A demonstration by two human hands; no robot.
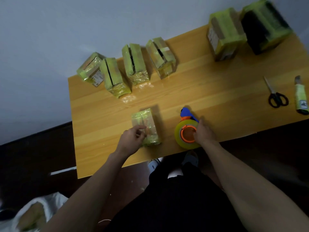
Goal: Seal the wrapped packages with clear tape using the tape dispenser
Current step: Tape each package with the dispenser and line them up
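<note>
Spanning the scene, a light wooden counter (209, 91) is seen carrying everything. Two large green-wrapped boxes (225, 34) are set at its far right corner, four smaller green-wrapped packages (133, 64) in a row at the far edge. One film-wrapped green package (147, 126) is touched near the front edge by the left hand (132, 139), its fingers loosely curled. Just beside it, the clear tape roll on its orange-and-blue dispenser (188, 131) is clasped by the right hand (204, 133). Black-handled scissors (275, 94) and a green utility knife (301, 97) are laid at the right.

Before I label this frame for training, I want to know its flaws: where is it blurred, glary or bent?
Head view: the two large packages at far right are motion-smeared; glare spots shine on the table under the small packages; the wide lens tilts and bows the table edges; overall light is dim.
</note>
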